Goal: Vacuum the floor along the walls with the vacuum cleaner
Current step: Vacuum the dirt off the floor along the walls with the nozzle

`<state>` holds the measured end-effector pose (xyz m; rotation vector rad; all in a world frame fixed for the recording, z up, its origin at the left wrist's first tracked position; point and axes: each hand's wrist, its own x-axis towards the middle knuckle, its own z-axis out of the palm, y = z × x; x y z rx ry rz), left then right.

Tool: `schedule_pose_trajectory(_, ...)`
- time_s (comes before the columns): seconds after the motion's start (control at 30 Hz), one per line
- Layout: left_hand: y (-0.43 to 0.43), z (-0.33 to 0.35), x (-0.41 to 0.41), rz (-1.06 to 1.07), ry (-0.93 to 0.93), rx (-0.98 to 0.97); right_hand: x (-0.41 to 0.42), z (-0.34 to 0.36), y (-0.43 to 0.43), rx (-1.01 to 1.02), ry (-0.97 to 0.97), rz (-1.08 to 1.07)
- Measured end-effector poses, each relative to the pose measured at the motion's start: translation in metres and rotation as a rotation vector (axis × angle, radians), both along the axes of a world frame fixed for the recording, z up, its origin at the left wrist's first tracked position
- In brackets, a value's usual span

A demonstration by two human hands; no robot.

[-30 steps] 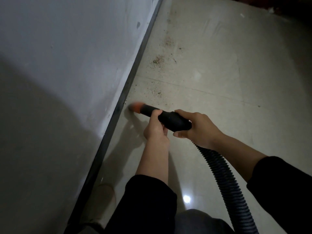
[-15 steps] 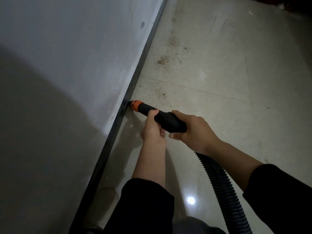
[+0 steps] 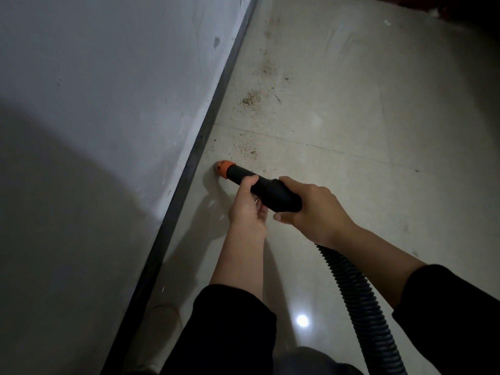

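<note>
Right hand (image 3: 313,209) and left hand (image 3: 247,209) both curl round the black vacuum nozzle (image 3: 263,186), its orange tip (image 3: 224,169) on the floor (image 3: 351,117) just beside the dark wall strip (image 3: 200,142), so slide it slowly along that strip toward the crumbs (image 3: 250,98) at 1 o'clock.

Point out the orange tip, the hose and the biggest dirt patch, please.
orange tip (image 3: 224,169), head view, on the orange rim.
hose (image 3: 359,296), head view, on its ribbed middle.
dirt patch (image 3: 250,99), head view, on its brown centre.
</note>
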<state>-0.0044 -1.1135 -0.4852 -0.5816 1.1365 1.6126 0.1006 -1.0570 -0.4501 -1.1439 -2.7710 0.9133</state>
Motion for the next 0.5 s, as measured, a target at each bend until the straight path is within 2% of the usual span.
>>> schedule_pose_trajectory(0.5,0.013,0.000,0.038,-0.086,-0.021,0.017,0.042,0.008,0.007,-0.017,-0.026,-0.084)
